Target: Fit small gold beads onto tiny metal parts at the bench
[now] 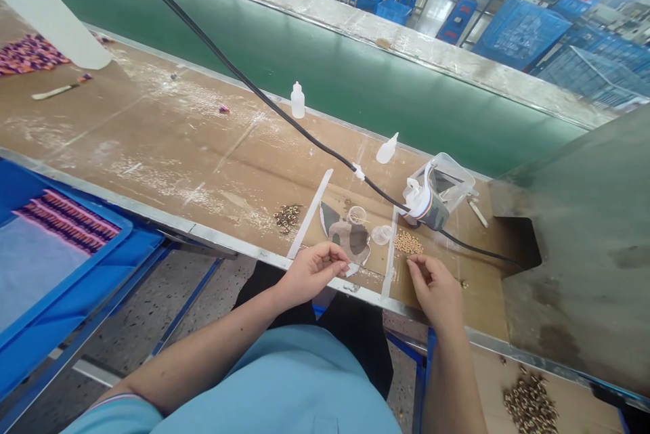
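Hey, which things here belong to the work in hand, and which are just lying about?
Likely in use:
camo cloth, nearest the left hand
tan beads, nearest the right hand

Probably just lying about:
jug
blue stool

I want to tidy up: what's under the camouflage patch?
Brown cardboard shows around the camouflage patch, but whatever lies directly beneath it is covered. The left hand also hides part of its near edge.
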A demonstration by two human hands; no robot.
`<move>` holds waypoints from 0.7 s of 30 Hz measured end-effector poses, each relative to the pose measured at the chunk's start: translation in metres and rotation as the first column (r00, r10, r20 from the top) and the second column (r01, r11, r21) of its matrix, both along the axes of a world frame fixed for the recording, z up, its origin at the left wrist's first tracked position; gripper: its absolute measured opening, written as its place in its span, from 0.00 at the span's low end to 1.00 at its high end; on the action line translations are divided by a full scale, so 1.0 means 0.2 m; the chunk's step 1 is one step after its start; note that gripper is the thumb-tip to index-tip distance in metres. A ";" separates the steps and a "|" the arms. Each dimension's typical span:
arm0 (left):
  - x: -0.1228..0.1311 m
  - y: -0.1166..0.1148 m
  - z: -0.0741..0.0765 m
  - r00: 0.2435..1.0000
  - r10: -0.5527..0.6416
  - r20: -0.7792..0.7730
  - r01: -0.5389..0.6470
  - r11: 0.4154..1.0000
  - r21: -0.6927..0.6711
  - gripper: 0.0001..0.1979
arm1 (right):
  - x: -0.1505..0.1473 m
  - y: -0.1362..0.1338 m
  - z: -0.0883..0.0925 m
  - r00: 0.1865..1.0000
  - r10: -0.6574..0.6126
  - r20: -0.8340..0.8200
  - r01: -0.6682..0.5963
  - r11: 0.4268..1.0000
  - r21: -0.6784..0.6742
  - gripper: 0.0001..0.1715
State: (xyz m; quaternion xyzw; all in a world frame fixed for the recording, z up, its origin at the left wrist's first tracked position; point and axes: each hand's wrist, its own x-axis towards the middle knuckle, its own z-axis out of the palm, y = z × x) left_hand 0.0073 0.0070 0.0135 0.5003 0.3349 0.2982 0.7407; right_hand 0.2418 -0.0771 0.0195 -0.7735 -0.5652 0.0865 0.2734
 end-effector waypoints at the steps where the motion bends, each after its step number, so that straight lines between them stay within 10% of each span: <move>1: 0.00 0.00 0.00 1.000 0.002 0.000 -0.002 1.000 -0.002 0.13 | 0.00 0.01 0.00 1.000 0.000 -0.002 0.000 1.000 -0.003 0.24; 21: 0.00 0.00 0.00 1.000 -0.002 -0.010 0.002 1.000 0.009 0.13 | -0.04 0.06 -0.03 0.990 0.091 0.108 -0.098 0.993 0.065 0.25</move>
